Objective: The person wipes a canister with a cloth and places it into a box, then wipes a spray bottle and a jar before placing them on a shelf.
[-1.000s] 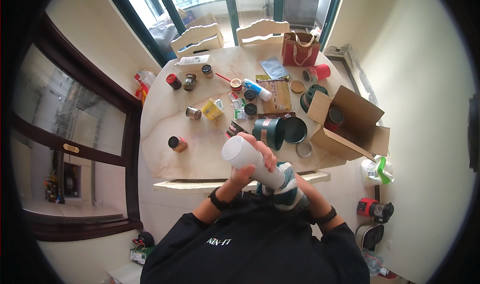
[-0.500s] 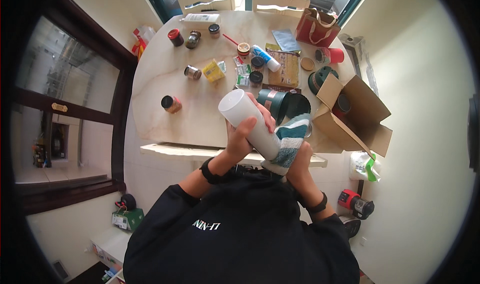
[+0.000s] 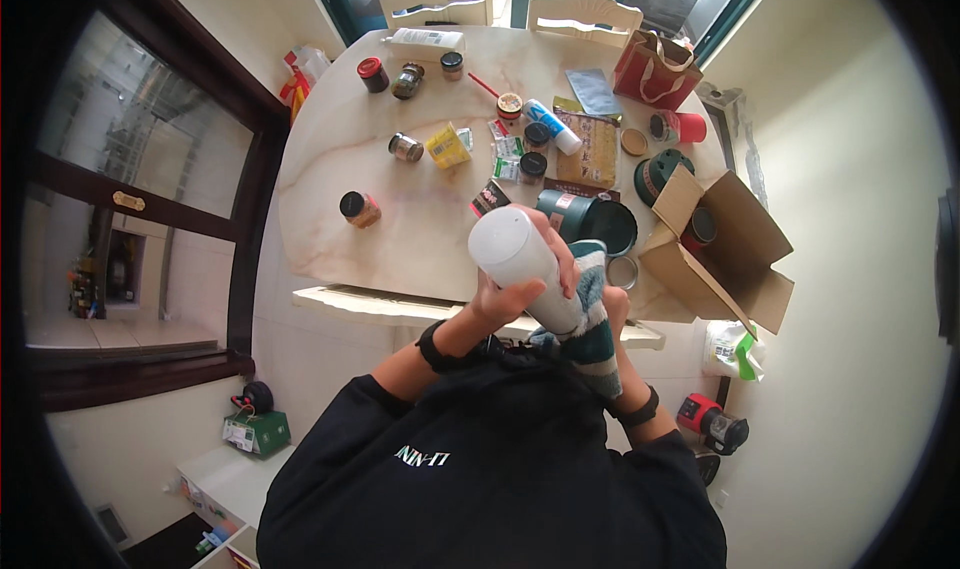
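Note:
My left hand (image 3: 508, 301) is closed around a white cylindrical bottle (image 3: 512, 249), with thumb and fingers on either side. The bottle is tilted, its broad round end up towards the table and its other end towards my chest. A green, white and grey striped towel (image 3: 597, 331) lies against that lower end. My right hand (image 3: 615, 307) is closed on the towel, its fingers mostly hidden behind the cloth. Just beyond the bottle, a dark green canister (image 3: 565, 212) lies on its side on the table, mouth to the right. A round metal lid (image 3: 622, 272) sits close to the towel.
On the marble table (image 3: 330, 169) stand several jars, including a spice jar (image 3: 360, 210) and a red-lidded jar (image 3: 373, 75). An open cardboard box (image 3: 680, 269) is at the right edge. Behind it are a green lid (image 3: 660, 174) and a red gift bag (image 3: 655, 71).
The bottle has come lower and nearer my chest, standing steeper. The towel has shifted down the bottle's end and hangs lower over my right wrist. A dark packet beyond the bottle is now uncovered.

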